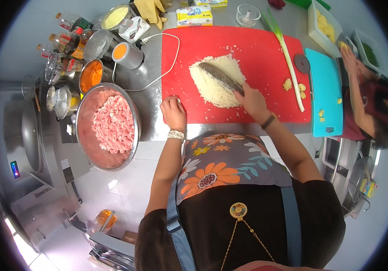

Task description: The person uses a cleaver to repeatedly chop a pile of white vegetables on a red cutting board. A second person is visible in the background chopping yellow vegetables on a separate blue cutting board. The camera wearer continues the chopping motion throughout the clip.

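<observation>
My right hand [252, 101] grips the handle end of a cleaver-like knife [219, 77], whose blade lies across a mound of finely chopped white food [211, 88] on the red cutting board [258, 37]. My left hand [173, 110] rests at the board's near left corner, fingers bent; a small pale bit shows by its fingertips, and whether it is held I cannot tell. Right of the mound, a long green onion [290, 66] lies on the board beside several pieces of ginger [287, 84]. A steel bowl of raw minced meat [114, 123] stands left of my left hand.
A white cable [167, 73] crosses the board's left edge near a grey chopper motor unit [128, 56]. A bowl of orange food [91, 76], jars and bottles crowd the left. At right are a turquoise board [326, 91] and a co-worker's hand [349, 56].
</observation>
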Available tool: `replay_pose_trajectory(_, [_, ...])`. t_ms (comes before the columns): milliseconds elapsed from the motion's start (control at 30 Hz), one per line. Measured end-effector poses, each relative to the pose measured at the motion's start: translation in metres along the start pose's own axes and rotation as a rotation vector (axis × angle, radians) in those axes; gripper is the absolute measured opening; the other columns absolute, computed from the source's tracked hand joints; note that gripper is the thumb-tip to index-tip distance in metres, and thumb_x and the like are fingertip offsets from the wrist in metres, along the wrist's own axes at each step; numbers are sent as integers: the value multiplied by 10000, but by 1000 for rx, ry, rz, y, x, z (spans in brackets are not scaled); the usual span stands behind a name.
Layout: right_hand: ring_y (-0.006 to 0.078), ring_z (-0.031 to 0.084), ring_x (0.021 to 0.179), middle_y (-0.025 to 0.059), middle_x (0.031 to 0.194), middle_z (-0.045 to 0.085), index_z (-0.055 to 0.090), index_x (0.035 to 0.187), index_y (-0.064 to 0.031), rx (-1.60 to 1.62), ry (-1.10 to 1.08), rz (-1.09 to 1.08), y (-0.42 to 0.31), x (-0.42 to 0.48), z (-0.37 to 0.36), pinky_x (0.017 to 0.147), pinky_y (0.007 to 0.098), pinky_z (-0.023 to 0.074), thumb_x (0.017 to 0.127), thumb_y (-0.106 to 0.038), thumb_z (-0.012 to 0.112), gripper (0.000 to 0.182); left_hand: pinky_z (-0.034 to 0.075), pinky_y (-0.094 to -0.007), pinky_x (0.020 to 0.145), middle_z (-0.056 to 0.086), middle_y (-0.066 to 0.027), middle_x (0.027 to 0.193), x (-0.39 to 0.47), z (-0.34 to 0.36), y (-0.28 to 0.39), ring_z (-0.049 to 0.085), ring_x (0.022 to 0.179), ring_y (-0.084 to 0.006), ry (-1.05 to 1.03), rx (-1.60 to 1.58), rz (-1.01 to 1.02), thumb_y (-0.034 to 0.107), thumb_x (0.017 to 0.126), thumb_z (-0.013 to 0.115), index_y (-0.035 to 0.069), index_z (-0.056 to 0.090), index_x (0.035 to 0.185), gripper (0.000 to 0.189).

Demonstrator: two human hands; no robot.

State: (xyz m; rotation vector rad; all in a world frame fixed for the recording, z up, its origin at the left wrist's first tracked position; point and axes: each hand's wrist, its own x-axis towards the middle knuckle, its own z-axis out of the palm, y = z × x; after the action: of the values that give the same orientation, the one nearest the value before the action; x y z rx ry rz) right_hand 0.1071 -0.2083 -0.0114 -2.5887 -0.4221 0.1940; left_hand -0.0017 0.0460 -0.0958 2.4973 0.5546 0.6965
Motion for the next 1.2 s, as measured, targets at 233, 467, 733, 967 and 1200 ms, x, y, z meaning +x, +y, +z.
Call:
replay_pose_trajectory(233, [377,631,704,177,725,632,606,858,-66,94,-187,-69,-14,-14,-35,608,463,490,802,-430,626,369,412,-405,903,569,-114,1029,-2,1,-6,492,1006,-313,17,11,28,19,824,580,49,607,948,130])
replay_pose_trajectory(467, [349,634,730,176,761,644,655,854,-87,71,-615,-137,16,-7,-25,671,435,498,774,-451,642,374,414,-406,907,573,-116,1034,-1,0,-5,494,1009,-312,2,3,25,12,822,576,52,611,952,141])
replay_pose_trajectory(733, [313,642,710,141,732,644,648,841,-86,0,-381,-93,35,48,-59,627,408,491,793,-428,657,346,422,-397,897,569,-111,1042,1,0,-3,500,1006,-309,14,25,21,5,810,582,57,606,949,151])
replay_pose_trajectory(967, [342,626,689,147,702,623,596,843,-96,-153,-73,-98,12,24,-50,597,444,484,811,-421,642,330,414,-406,900,572,-119,1040,-5,1,-5,495,1004,-315,-1,13,23,8,818,574,53,602,970,160])
replay_pose_trajectory(1200, [352,629,662,140,679,624,560,858,-91,-36,140,59,-21,-20,-11,571,466,486,842,-408,614,322,413,-398,903,567,-111,1055,-4,0,-5,491,1021,-313,5,25,24,-1,813,574,49,598,984,180])
